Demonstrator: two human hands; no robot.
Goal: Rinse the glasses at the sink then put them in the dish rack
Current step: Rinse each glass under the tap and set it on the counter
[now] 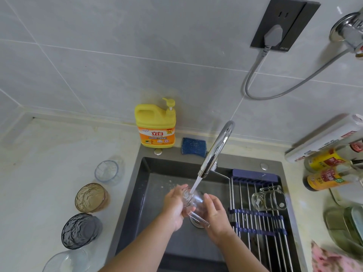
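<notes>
We were in the rinsing step: both hands held one clear glass (pixel 193 201) over the middle of the dark sink (pixel 145 173), tipped so its mouth caught the stream from the tap (pixel 216 148). Our left hand (pixel 174 205) had its fingers curled around the glass from the left; our right hand (pixel 215 214) wrapped its fingers along the right side and base. So both were closed on it, neither spread wide.

One glass mug (pixel 269 198) lay on its side on the dish rack (pixel 255 222) across the sink's right half. Four glasses waited on the worktop by the sink's left edge: a clear one (pixel 107 171), an amber one (pixel 91 198), a smoky grey one (pixel 80 231) and another clear one (pixel 66 261) at the near edge.

Next, by our reckoning, we needed to tip the water out and carry the glass right to the rack beside the mug.

The yellow soap bottle (pixel 155 126) at the sink's back edge read "立白"; the sauce bottles (pixel 330 171) on the right had labels too blurred to read.
</notes>
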